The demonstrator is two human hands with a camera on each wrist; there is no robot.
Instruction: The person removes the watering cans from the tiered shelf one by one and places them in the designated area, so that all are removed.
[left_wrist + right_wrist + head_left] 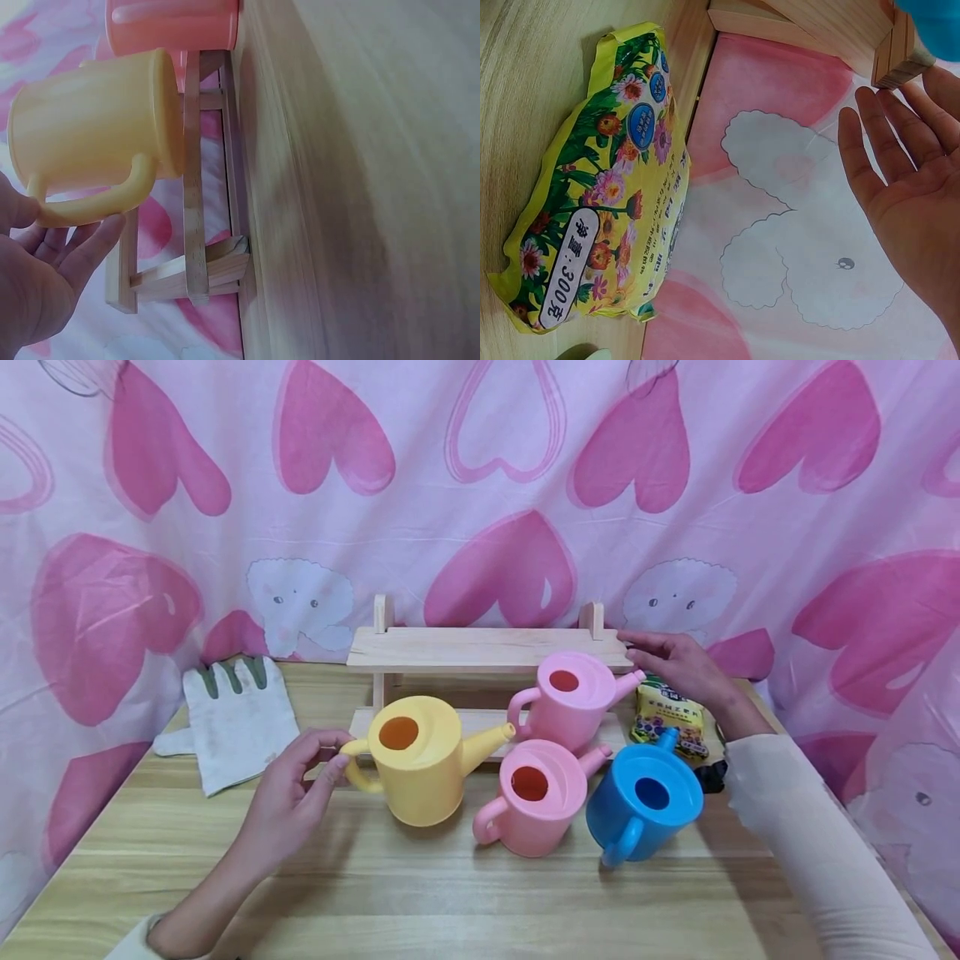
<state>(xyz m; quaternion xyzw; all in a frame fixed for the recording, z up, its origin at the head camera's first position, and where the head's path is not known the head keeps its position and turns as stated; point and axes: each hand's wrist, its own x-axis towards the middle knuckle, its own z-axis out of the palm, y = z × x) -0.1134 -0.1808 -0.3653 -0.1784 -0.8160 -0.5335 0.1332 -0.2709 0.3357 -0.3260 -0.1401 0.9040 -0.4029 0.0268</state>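
Note:
My left hand [296,797] pinches the handle of a yellow watering can [423,777] between thumb and fingers. In the left wrist view the yellow watering can [94,124] is tilted, in front of the wooden shelf [193,180]. My right hand [678,668] reaches to the right end of the two-tier wooden shelf [487,647], fingers extended. The right wrist view shows its fingertips [889,97] right at the board's end. A light pink watering can [592,681] overlaps the lower board. Nearer me are a coral pink watering can [547,810] and a blue one [637,802].
A yellow flower-printed bag [667,718] lies behind the blue can, below my right forearm, with a small black item [712,775] beside it. White gloves [238,727] with green parts lie at the left of the wooden table [450,910]. A heart-printed curtain [495,510] hangs behind.

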